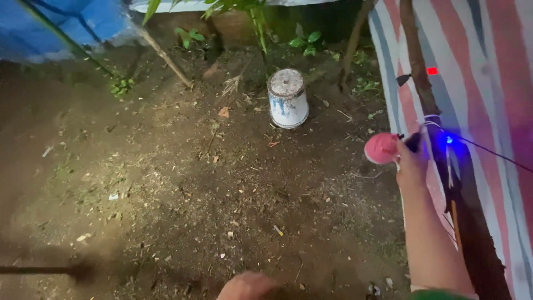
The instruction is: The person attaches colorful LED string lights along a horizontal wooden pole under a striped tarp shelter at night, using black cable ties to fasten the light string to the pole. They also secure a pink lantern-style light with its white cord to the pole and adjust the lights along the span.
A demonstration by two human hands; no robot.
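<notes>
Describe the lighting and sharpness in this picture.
Head view: a light falls on the soil around the upturned bucket, corners fade dark; a blue lamp flares by the right hand; the pink object there looks soft, its edges blurred.

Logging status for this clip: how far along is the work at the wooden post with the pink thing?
Done: a thin dark cord and white ties already sit on the upright wooden post, where a blue light glows. In hand: the right hand grips a round pink plastic object by its dark handle beside the post. Left: the pink object is not fixed to the post. The left hand is out of view.
</notes>
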